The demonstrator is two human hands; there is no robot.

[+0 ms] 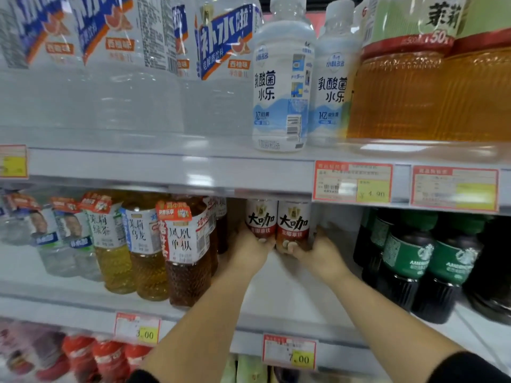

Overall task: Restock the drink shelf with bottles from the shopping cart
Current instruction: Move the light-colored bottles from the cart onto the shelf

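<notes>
Left hand [250,246] curls round one coffee bottle [261,217], right hand [318,251] round the second coffee bottle [293,221] — both probably full, stiff and slick, best gripped low.

Place: you are facing a shop's drinks aisle.
Proof: price tags [352,183] on the shelf rail [166,170]; bottled drinks [279,92] ranked above and below that rail.

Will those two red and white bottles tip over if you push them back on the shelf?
Probably not: the coffee bottles look wide, and the left hand and right hand grip them low. They'd likely slide, since the white shelf looks smooth. They seem stiff, not denting under the fingers.
</notes>
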